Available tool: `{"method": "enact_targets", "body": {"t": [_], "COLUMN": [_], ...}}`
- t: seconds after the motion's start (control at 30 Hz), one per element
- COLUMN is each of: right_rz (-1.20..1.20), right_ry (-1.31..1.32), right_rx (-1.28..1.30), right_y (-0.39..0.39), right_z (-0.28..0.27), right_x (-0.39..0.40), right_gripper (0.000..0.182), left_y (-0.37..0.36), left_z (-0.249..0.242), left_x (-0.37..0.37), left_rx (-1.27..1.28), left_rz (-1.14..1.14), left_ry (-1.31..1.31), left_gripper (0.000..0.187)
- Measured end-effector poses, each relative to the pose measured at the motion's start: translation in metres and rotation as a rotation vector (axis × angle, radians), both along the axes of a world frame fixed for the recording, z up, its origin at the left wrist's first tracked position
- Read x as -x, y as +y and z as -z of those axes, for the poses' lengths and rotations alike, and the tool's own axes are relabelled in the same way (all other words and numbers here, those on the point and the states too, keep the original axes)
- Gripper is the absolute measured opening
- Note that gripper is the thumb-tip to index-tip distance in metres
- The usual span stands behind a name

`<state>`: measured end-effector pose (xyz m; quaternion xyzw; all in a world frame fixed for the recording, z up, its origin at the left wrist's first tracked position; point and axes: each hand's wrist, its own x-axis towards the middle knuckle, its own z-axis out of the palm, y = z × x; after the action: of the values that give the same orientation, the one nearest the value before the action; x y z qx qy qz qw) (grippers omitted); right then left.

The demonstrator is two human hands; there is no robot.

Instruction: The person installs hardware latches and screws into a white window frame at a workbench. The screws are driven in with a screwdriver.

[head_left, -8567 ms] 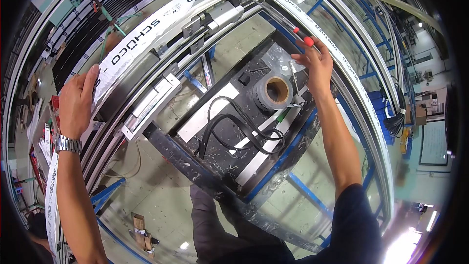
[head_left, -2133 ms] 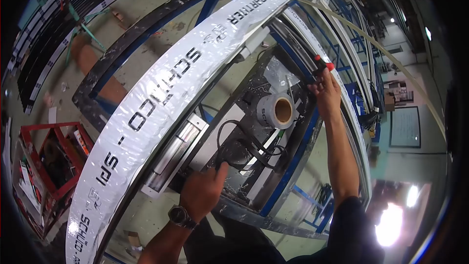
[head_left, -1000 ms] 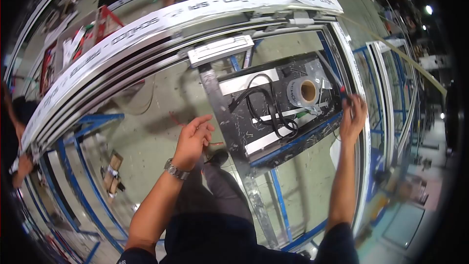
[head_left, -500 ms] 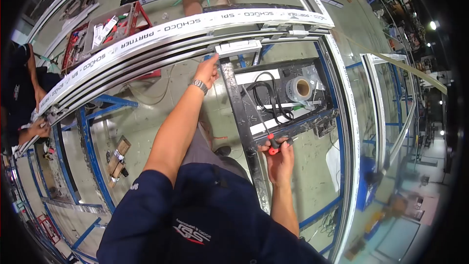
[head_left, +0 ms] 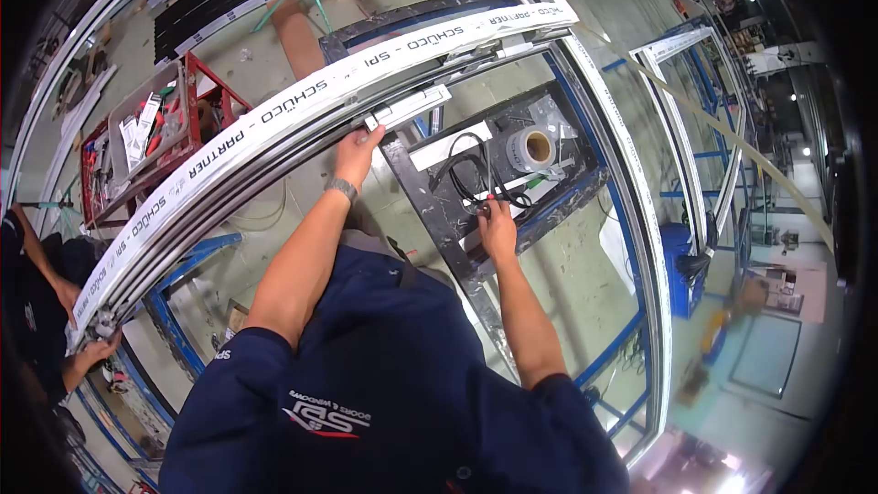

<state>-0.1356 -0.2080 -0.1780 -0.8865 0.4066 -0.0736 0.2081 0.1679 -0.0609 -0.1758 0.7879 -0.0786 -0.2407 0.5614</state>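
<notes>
My left hand [head_left: 357,157], with a watch on its wrist, grips the near end of a short white-and-silver metal piece [head_left: 409,109]. That piece lies against the inner side of the long aluminium frame profile [head_left: 302,96]. In my right hand [head_left: 498,230] is a screwdriver [head_left: 488,172], its thin shaft pointing up and away from me; my fingers cover most of the handle. Beneath it is a dark tray [head_left: 439,230] holding a coiled black cable [head_left: 450,174] and a roll of tape [head_left: 531,148].
Another person's hand [head_left: 96,348] rests at the frame's far left end. A red tool cart [head_left: 194,114] stands beyond the profile. Blue trestle bars [head_left: 187,261] support the frame. A second white frame [head_left: 672,128] and a blue bin [head_left: 677,265] are at right.
My right hand has raised the screwdriver from the tray's near edge to over the tray, shaft now upward. My left hand stays at the metal piece. The view has shifted.
</notes>
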Motion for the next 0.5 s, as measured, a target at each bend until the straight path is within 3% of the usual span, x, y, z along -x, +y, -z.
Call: {"method": "enact_targets", "body": {"t": [0.03, 0.07, 0.17, 0.2, 0.27, 0.33, 0.5], "right_rz": [-0.009, -0.058, -0.048, -0.07, -0.06, 0.042, 0.351], "right_ry": [0.091, 0.158, 0.183, 0.041, -0.152, -0.329, -0.685], "right_rx": [0.0, -0.037, -0.062, -0.058, -0.075, -0.269, -1.025], "right_y": [0.002, -0.004, -0.005, -0.017, -0.04, -0.058, -0.094], "right_z": [0.006, 0.012, -0.017, -0.008, -0.015, -0.028, -0.005], "right_x": [-0.006, -0.004, -0.034, -0.048, -0.094, -0.149, -0.225], "right_gripper": [0.027, 0.038, 0.047, 0.052, 0.045, 0.038, 0.051], "left_y": [0.009, 0.017, 0.024, 0.022, 0.018, 0.015, 0.009], "left_z": [-0.002, -0.023, -0.007, -0.007, -0.008, -0.022, -0.006], "left_x": [0.0, 0.006, -0.011, -0.013, -0.018, -0.018, -0.021], "left_rx": [-0.101, -0.1, -0.122, -0.09, -0.126, -0.194, -0.136], "left_rz": [-0.015, -0.038, 0.027, 0.036, 0.048, 0.055, -0.034], "left_ry": [-0.198, -0.224, -0.232, -0.196, -0.164, -0.16, -0.199], "left_gripper": [0.047, 0.053, 0.055, 0.058, 0.054, 0.051, 0.05]}}
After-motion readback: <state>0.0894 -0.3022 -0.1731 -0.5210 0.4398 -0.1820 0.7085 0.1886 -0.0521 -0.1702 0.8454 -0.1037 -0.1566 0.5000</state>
